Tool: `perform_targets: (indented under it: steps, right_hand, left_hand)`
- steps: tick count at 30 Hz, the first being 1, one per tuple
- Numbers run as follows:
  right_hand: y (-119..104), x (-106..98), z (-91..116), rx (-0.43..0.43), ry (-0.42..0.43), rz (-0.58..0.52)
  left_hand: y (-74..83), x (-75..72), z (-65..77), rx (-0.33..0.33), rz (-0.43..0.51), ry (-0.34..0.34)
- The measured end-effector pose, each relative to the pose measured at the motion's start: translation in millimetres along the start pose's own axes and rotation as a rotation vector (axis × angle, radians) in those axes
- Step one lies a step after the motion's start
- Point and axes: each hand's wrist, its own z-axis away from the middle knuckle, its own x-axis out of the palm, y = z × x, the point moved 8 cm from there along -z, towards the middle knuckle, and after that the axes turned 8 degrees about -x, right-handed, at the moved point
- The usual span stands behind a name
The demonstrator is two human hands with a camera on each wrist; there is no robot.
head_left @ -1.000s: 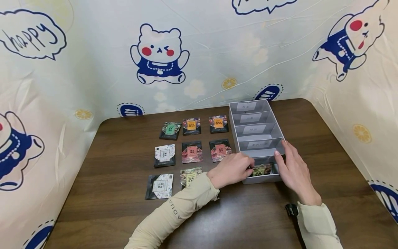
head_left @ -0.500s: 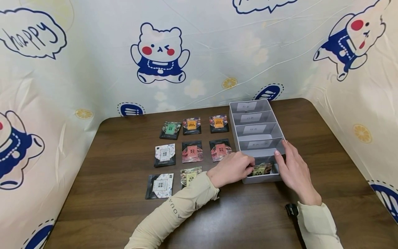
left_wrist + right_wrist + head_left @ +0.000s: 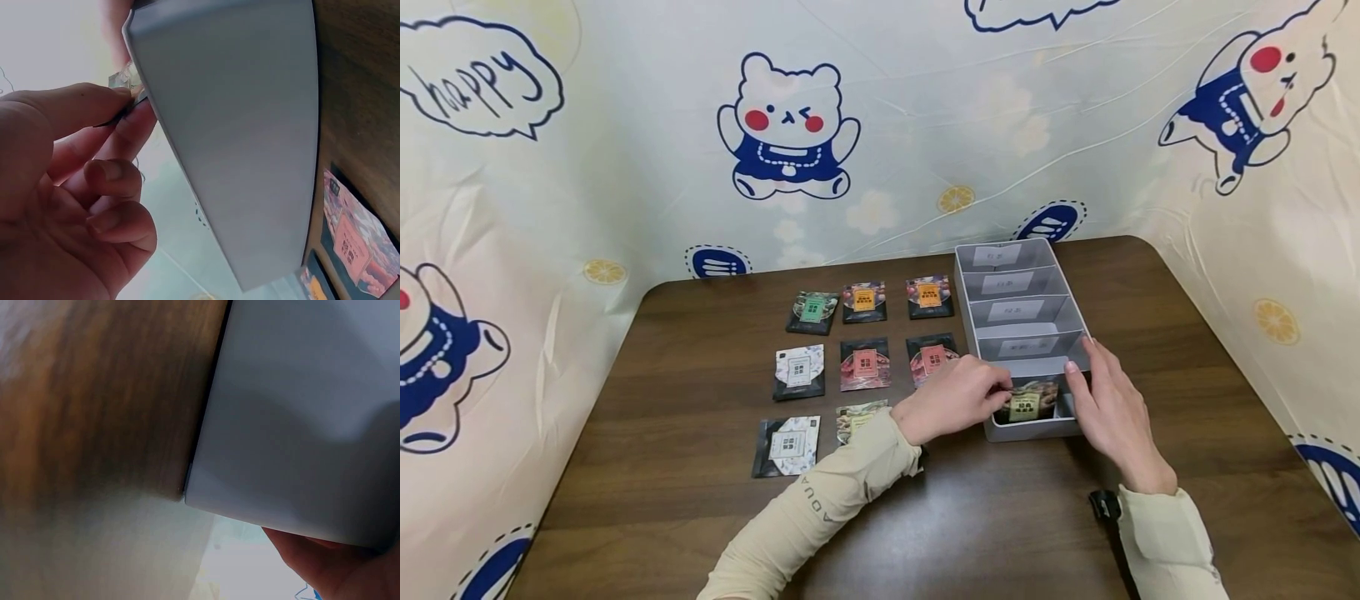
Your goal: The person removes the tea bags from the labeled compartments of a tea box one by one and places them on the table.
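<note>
My left hand (image 3: pixel 955 398) is at the left rim of the grey divided box (image 3: pixel 1037 431). In the left wrist view its thumb and a finger pinch the edge of a dark tea sachet (image 3: pixel 119 116) at the rim. The sachet's green-and-yellow front (image 3: pixel 1030 403) shows in the nearest compartment in the head view; whether others lie behind it I cannot tell. My right hand (image 3: pixel 1112 408) rests on the box's right rim, fingers fairly straight, thumb over the nearest compartment. In the right wrist view, part of that hand shows beyond the box's outer wall (image 3: pixel 287 437).
Left of the box lie several tea sachets: green (image 3: pixel 812 312), orange-labelled (image 3: pixel 864 302), red-labelled (image 3: pixel 864 364), white (image 3: pixel 799 372) and a yellow-green one (image 3: pixel 857 421) partly hidden by the left sleeve. Further compartments of the box carry white paper labels (image 3: pixel 1015 310). A patterned curtain (image 3: pixel 895 150) stands behind the table.
The sachet in the nearest compartment has come up with my left hand, so more of its front shows. The left hand has shifted slightly up and left. My right hand stays in place.
</note>
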Motion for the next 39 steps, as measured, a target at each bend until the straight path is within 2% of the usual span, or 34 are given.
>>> perform_targets:
  steps: [13,19,24,28,39]
  right_hand:
    - [-1.5,0.9,-0.1,-0.01,0.0,0.003]
    - [-1.7,0.7,-0.2,-0.006,-0.007,0.0]
    - [-1.3,0.3,-0.6,0.0,-0.009,0.001]
    - [-0.9,0.0,-0.4,0.002,-0.012,-0.001]
    - [-0.8,-0.7,0.2,0.001,-0.007,-0.001]
  left_hand:
    - [-11.5,-26.1,8.3,-0.063,0.097,0.054]
    - [-21.9,-45.5,15.3,-0.109,0.221,0.062]
    - [-36.7,-63.7,23.6,-0.148,0.318,0.121]
    - [-50.9,-72.9,31.6,-0.18,0.377,0.152]
    - [-80.6,-82.8,52.8,-0.274,0.395,0.15]
